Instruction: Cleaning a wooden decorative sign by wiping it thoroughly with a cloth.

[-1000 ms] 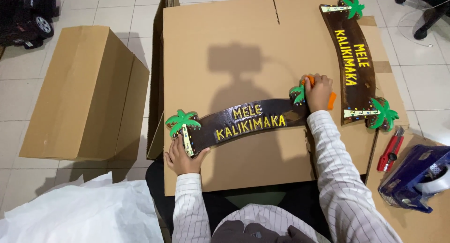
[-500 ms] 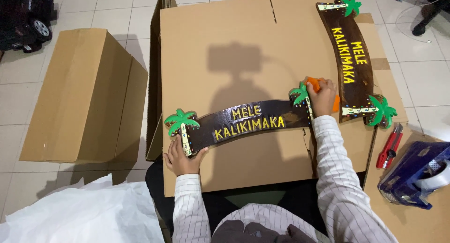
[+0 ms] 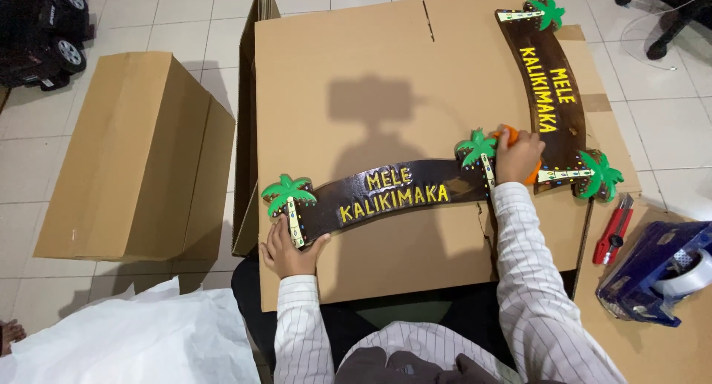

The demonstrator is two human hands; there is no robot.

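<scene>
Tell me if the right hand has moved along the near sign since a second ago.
No: the right hand stays at the palm-tree end of the near sign, beside the second sign, as before.
</scene>
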